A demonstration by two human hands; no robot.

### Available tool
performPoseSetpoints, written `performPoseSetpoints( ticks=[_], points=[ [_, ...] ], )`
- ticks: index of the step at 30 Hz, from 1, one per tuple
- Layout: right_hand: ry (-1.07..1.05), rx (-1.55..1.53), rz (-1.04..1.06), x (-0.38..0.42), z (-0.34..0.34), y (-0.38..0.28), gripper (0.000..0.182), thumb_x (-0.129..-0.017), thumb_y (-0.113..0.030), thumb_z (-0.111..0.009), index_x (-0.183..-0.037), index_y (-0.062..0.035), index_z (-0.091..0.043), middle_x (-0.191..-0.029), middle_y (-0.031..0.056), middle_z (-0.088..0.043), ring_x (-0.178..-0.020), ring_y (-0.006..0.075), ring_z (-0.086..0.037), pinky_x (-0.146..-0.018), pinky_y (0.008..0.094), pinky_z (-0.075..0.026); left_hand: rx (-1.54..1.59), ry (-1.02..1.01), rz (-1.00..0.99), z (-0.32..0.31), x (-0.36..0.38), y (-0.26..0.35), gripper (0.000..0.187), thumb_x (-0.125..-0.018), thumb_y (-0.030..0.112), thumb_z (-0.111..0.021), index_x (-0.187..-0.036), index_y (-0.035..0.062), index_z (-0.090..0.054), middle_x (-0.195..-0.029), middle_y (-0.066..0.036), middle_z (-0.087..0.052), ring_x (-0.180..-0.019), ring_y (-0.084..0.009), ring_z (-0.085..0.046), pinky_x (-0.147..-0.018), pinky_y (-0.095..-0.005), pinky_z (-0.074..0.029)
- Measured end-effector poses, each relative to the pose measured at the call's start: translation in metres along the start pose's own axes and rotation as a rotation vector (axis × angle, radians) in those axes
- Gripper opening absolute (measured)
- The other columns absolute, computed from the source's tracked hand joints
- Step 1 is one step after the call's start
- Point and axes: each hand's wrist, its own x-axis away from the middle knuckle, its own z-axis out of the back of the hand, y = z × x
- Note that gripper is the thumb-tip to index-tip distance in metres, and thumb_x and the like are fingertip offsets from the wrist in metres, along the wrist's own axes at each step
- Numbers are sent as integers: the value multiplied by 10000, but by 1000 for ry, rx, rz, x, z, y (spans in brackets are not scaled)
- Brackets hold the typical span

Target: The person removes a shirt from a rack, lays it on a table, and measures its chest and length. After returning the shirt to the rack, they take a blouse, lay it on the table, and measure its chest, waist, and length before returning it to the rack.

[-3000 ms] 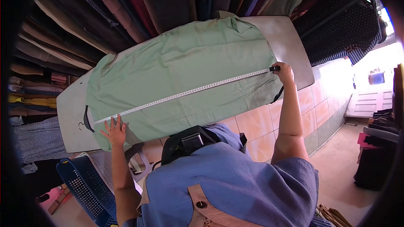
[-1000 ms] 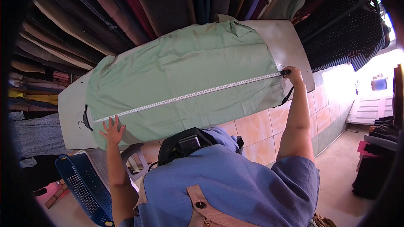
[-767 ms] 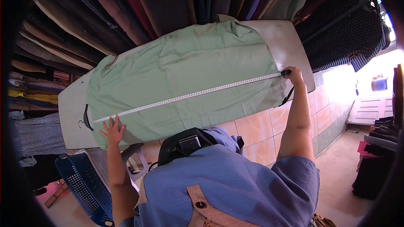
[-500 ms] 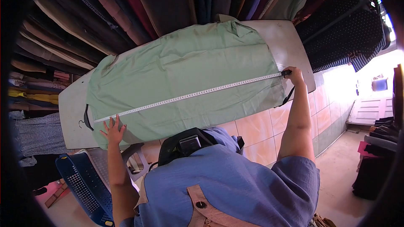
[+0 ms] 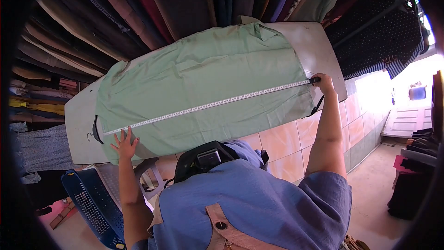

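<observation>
A light green garment (image 5: 199,74) lies spread over a pale table (image 5: 319,41), slightly wrinkled. Across it runs a white tape measure (image 5: 217,105), pulled straight from lower left to upper right. My left hand (image 5: 125,146) rests flat with fingers spread on the garment, fingertips by the tape's left end. At the garment's right edge my right hand (image 5: 323,83) grips the tape measure's dark case end, fingers closed round it. A dark hanger (image 5: 96,129) with a metal hook pokes out at the garment's left end.
Trousers and other clothes (image 5: 162,4) hang in rows behind the table. Dotted dark garments (image 5: 379,32) hang at the right. A blue plastic basket (image 5: 90,203) and a grey stool (image 5: 150,178) stand at lower left. Folded dark clothes (image 5: 411,176) are stacked at far right.
</observation>
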Motion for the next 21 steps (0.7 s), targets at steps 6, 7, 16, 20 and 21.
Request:
performPoseSetpoints(
  ticks=[6, 7, 16, 20, 21],
  points=[
    [5, -25, -7, 1, 0, 0, 374, -569, 34, -730, -907, -124, -705, -789, 84, -688, -763, 233, -655, -733, 331, -503, 13, 18, -5, -3, 0, -1, 695, -820, 588, -513, -1425, 422, -212, -1514, -38, -201, -1394, -384, -51, -1005, -715, 10],
    [-2, -30, -3, 1, 1, -1, 368, -570, 27, -734, -905, -122, -705, -794, 89, -687, -769, 238, -656, -734, 335, -503, 10, 16, -5, -4, -1, -1, 697, -819, 587, -515, -1424, 425, -209, -1514, -38, -201, -1394, -385, -50, -1004, -716, 10],
    [59, 107, 105, 22, -3, -63, 319, -631, -29, -724, -935, -109, -669, -888, 110, -666, -857, 297, -629, -748, 394, -496, 109, 295, -39, -21, 3, 32, 668, -787, 508, -598, -1377, 275, -384, -1431, -136, -340, -1357, -401, -185, -995, -724, -68],
    [78, 49, 254, 61, -56, -154, 319, -644, -17, -712, -949, -97, -661, -901, 115, -650, -824, 296, -627, -690, 393, -497, 202, 371, -259, -16, 29, 104, 707, -774, 480, -621, -1396, 280, -350, -1431, -116, -341, -1360, -375, -195, -1008, -707, -79],
    [13, 20, 283, 73, -71, -176, 315, -653, -28, -713, -952, -110, -660, -928, 106, -647, -848, 306, -620, -712, 396, -496, 297, 361, -394, -16, 34, 119, 701, -780, 471, -619, -1398, 282, -346, -1432, -105, -340, -1360, -364, -201, -1014, -700, -85]
  ],
)
